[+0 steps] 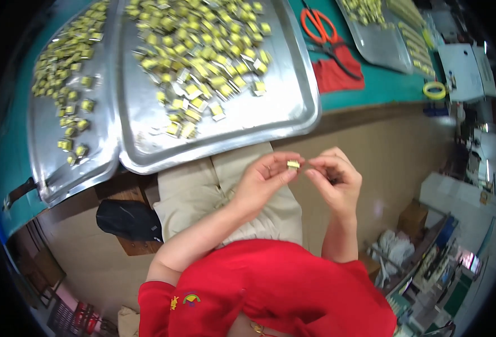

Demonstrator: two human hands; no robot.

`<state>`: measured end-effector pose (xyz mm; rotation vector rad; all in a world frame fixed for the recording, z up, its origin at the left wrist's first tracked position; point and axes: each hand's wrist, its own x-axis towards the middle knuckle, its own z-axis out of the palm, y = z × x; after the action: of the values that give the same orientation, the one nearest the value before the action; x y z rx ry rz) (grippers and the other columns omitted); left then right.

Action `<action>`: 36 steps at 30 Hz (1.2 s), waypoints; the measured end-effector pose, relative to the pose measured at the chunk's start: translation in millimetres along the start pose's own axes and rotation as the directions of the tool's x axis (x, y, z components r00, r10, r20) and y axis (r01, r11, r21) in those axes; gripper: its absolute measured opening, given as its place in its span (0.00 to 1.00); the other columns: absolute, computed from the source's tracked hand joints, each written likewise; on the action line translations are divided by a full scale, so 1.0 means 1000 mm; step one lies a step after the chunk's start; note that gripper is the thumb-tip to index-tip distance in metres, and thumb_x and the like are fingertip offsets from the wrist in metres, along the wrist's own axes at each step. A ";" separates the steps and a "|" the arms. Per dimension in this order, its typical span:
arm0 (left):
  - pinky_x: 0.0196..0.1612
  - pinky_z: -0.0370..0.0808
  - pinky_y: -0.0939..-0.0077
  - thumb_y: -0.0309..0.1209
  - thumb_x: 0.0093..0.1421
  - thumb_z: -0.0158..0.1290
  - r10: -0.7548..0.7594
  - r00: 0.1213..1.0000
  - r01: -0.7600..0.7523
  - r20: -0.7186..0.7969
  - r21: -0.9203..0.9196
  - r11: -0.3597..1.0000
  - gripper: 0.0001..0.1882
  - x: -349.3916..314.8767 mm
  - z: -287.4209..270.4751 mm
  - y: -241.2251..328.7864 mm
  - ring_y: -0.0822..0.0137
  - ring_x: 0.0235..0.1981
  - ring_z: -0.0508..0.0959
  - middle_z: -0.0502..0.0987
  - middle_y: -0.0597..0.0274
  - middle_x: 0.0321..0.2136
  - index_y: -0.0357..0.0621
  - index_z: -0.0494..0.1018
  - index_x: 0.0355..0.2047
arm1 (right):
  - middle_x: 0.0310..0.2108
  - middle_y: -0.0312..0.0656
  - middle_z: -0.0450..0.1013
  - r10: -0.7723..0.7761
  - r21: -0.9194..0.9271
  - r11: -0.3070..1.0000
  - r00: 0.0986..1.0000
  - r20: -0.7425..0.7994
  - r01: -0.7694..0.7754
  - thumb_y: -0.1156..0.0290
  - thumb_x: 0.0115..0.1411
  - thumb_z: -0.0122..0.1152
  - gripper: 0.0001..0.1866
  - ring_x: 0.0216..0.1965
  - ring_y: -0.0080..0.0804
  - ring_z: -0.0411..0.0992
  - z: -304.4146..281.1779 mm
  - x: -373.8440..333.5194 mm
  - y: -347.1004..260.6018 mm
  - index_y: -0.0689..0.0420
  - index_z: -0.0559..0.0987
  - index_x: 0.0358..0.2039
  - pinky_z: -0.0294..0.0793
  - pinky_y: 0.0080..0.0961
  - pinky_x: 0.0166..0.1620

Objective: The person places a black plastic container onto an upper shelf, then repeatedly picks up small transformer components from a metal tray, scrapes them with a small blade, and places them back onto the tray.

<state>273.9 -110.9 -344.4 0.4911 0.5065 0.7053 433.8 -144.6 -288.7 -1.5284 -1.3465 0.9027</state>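
Observation:
Between the thumb and fingers of my left hand (259,181) is a small yellow-wrapped transformer (293,164), held above my lap just off the table's edge. My right hand (339,177) is closed in a pinch close beside it. Whatever its fingertips grip, if anything, is too small to make out. A large metal tray (281,115) in front of me bears a heap of similar yellow-wrapped transformers (203,62). To its left, a second metal tray (99,143) carries more of them.
On the green table (394,89) lie orange-handled scissors (318,25), a dark-handled tool (333,51) and a red cloth (337,73). Another tray (391,56) of yellow pieces stands at the far right, near a yellow tape roll (434,90). A black bag (127,219) rests on a wooden stool at left.

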 end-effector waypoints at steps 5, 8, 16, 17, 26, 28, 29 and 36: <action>0.50 0.70 0.75 0.25 0.63 0.46 -0.074 0.996 0.069 -0.051 -0.097 0.993 0.17 -0.004 -0.007 -0.004 0.71 0.43 0.74 0.74 0.58 0.42 0.37 0.65 0.52 | 0.28 0.35 0.67 -0.238 -0.208 0.951 0.971 -0.032 0.227 0.88 0.47 0.62 0.10 0.22 0.13 0.60 0.013 0.050 -0.036 0.64 0.77 0.31 0.57 0.10 0.23; 0.49 0.70 0.76 0.25 0.62 0.47 -0.056 0.997 0.051 -0.057 -0.081 0.995 0.16 -0.011 -0.009 -0.002 0.71 0.42 0.74 0.75 0.59 0.41 0.36 0.66 0.51 | 0.28 0.37 0.69 -0.339 -0.324 0.882 0.938 0.066 0.342 0.84 0.46 0.64 0.11 0.22 0.17 0.63 0.029 0.081 -0.052 0.63 0.77 0.32 0.60 0.12 0.23; 0.52 0.70 0.74 0.19 0.59 0.48 0.093 0.994 -0.096 -0.061 -0.043 0.994 0.16 -0.014 -0.009 0.009 0.70 0.45 0.74 0.74 0.58 0.44 0.36 0.67 0.49 | 0.28 0.40 0.71 -0.314 -0.524 0.770 0.931 0.185 0.364 0.80 0.50 0.63 0.15 0.25 0.24 0.68 0.039 0.100 -0.062 0.63 0.75 0.39 0.67 0.18 0.28; 0.52 0.70 0.74 0.18 0.59 0.48 0.131 0.991 -0.133 -0.040 -0.038 0.990 0.17 -0.014 -0.008 0.013 0.69 0.46 0.74 0.74 0.57 0.44 0.36 0.67 0.49 | 0.27 0.40 0.71 -0.240 -0.516 0.809 0.959 0.149 0.283 0.80 0.53 0.59 0.11 0.25 0.24 0.68 0.032 0.091 -0.067 0.64 0.74 0.39 0.67 0.18 0.29; 0.50 0.71 0.79 0.18 0.59 0.49 0.152 0.986 -0.154 0.064 0.026 0.988 0.16 -0.015 -0.002 0.013 0.71 0.47 0.73 0.73 0.59 0.47 0.36 0.69 0.49 | 0.20 0.41 0.66 -0.188 -0.650 0.712 0.964 0.189 0.266 0.66 0.56 0.59 0.11 0.19 0.35 0.65 0.002 0.006 -0.038 0.61 0.75 0.31 0.63 0.27 0.22; 0.52 0.71 0.73 0.16 0.58 0.48 0.145 0.988 -0.146 0.058 0.014 0.989 0.16 -0.016 0.001 0.010 0.64 0.49 0.73 0.72 0.54 0.48 0.33 0.68 0.48 | 0.19 0.40 0.66 -0.205 -0.691 0.660 0.955 0.213 0.296 0.62 0.55 0.59 0.13 0.18 0.35 0.64 0.001 0.000 -0.038 0.60 0.74 0.29 0.62 0.27 0.22; 0.52 0.71 0.73 0.16 0.58 0.48 0.133 0.989 -0.134 0.060 0.015 0.991 0.16 -0.015 0.001 0.007 0.64 0.49 0.73 0.72 0.54 0.48 0.33 0.68 0.48 | 0.19 0.39 0.65 -0.227 -0.726 0.599 0.941 0.249 0.337 0.58 0.55 0.60 0.15 0.18 0.34 0.64 0.000 -0.002 -0.038 0.59 0.74 0.28 0.61 0.28 0.22; 0.52 0.71 0.73 0.14 0.56 0.48 0.224 0.973 -0.229 0.055 0.105 0.968 0.17 -0.013 0.001 -0.003 0.63 0.49 0.73 0.71 0.54 0.48 0.32 0.69 0.47 | 0.18 0.38 0.64 -0.247 -0.806 0.444 0.919 0.308 0.390 0.52 0.54 0.58 0.18 0.18 0.35 0.64 0.001 -0.004 -0.036 0.56 0.73 0.24 0.59 0.29 0.22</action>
<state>267.2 -122.8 -342.3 0.6746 0.4551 0.8871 419.6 -147.4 -256.0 -1.8037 -2.3246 0.0075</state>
